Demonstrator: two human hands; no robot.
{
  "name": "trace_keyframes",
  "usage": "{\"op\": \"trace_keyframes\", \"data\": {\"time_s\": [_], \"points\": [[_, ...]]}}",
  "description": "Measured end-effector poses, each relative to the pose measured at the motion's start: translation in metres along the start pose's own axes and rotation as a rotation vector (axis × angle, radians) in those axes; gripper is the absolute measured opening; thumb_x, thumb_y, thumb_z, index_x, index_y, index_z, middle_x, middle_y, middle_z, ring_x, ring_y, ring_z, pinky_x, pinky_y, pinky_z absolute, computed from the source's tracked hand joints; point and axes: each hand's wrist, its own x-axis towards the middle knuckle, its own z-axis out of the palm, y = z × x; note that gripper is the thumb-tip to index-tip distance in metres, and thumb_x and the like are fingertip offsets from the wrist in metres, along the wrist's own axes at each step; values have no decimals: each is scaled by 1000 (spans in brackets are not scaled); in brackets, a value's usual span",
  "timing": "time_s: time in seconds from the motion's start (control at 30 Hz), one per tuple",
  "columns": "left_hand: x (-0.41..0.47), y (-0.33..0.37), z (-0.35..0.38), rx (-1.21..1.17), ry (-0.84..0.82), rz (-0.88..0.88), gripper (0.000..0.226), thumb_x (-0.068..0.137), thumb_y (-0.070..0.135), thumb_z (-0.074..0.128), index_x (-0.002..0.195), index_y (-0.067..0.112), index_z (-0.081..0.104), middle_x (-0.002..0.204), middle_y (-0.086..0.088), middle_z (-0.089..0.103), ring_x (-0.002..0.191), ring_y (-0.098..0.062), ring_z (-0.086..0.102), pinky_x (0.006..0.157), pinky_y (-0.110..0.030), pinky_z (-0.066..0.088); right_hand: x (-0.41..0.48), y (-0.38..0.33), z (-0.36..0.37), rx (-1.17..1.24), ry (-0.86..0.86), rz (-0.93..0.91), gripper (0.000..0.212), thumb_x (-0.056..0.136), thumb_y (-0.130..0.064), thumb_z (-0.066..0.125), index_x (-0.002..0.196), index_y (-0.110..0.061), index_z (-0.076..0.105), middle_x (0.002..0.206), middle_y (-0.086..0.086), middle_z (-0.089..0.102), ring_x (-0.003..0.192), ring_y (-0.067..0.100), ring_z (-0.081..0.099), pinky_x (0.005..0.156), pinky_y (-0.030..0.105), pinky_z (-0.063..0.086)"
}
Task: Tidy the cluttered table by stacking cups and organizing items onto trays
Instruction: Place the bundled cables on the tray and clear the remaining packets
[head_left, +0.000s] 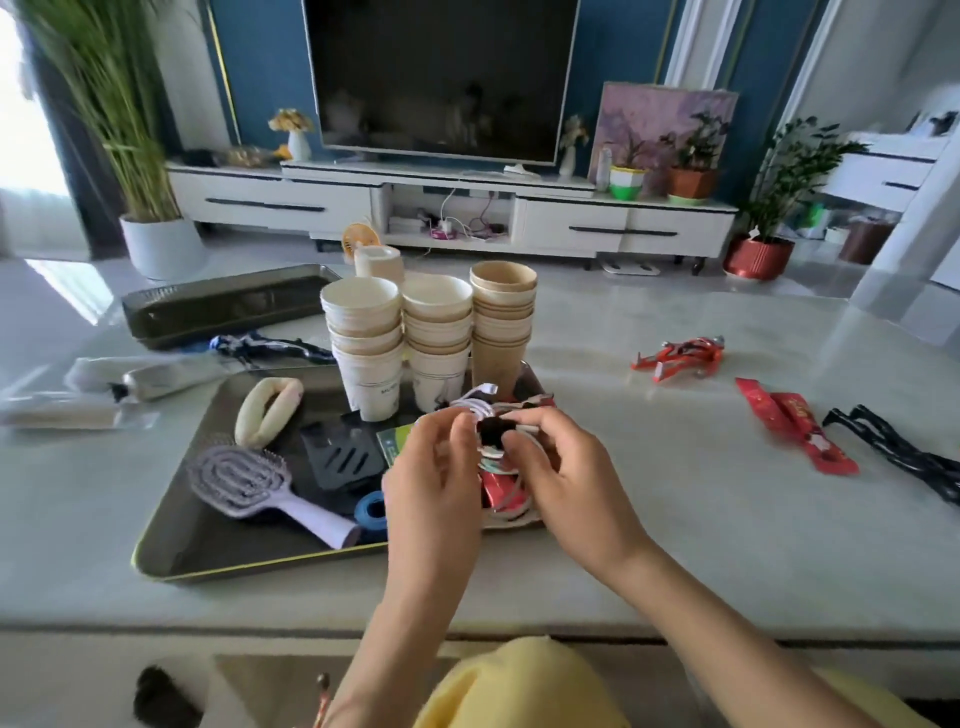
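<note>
Three stacks of paper cups (428, 332) stand at the back of a dark tray (192, 540) in front of me. On that tray lie a purple hairbrush (244, 480), a cream hair band (267, 410), a black slotted piece (340, 457) and a blue tape roll (370, 512). Above the tray's right side, my left hand (434, 478) and my right hand (566, 473) together grip a coiled white cable (485, 402) with a black band around it.
A second dark tray (223, 306) sits at the back left. A blue razor (260, 345) and a tube (156, 379) lie left of the cups. On the right lie red packets (795, 431), a red wrapper (680, 356) and a black hair clip (904, 457).
</note>
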Motion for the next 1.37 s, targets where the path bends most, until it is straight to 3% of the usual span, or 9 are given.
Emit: {"op": "trace_keyframes", "data": {"time_s": [0.2,0.37,0.43,0.57,0.67,0.83,1.03,1.27,1.37], "points": [[20,-13,-61,361,100,12,32,95,22,46,126,20,53,119,5,56,113,-17,51,97,-39,42,42,-13,54,-121,-49,5,18,94,-23,51,107,-13,59,88,-4,64,80,7,58,63,7,40],[13,-37,-61,778,-170,113,41,98,21,35,139,22,40,149,6,33,143,-13,13,114,-30,12,59,9,85,-1001,-45,-196,30,96,-20,37,119,-11,55,123,8,51,112,25,43,95,38,32],[9,-44,-56,837,-251,96,40,99,21,31,138,22,40,151,7,29,144,-13,6,115,-32,8,58,20,88,-1143,-130,-164,37,97,-18,33,130,-12,46,131,10,46,121,28,37,102,41,26],[4,-49,-49,862,-265,112,40,98,18,31,137,20,41,150,6,31,144,-15,6,115,-34,5,57,24,81,-1121,-135,-280,42,97,-28,35,135,-11,42,132,11,47,123,28,37,103,39,24],[4,-42,-47,804,-212,140,40,97,17,34,137,20,42,149,4,33,144,-14,8,114,-34,6,55,14,67,-841,-91,-383,36,94,-22,47,126,-6,54,124,11,55,117,28,46,100,36,31],[7,-17,-29,687,-192,273,32,93,10,46,124,9,56,136,-5,51,137,-23,32,111,-33,23,44,25,3,-580,94,-255,23,86,-3,54,105,-6,65,105,8,63,103,22,50,88,16,29],[-3,7,47,438,-310,306,23,92,7,46,106,10,64,102,-4,65,95,-19,56,75,-22,37,22,89,-112,-555,268,54,25,82,9,52,102,2,65,102,17,65,100,33,57,88,26,37],[-32,16,176,310,-531,140,26,91,6,44,108,11,64,107,-6,67,100,-22,59,77,-19,37,-3,144,-216,-693,361,302,32,81,2,47,105,-7,65,109,12,62,103,25,53,83,24,36],[-34,15,211,332,-613,64,27,91,7,45,109,12,64,110,-7,67,103,-22,59,74,-16,35,-5,162,-237,-918,347,331,43,85,-14,44,127,-12,55,129,16,50,121,31,42,99,34,30]]}}
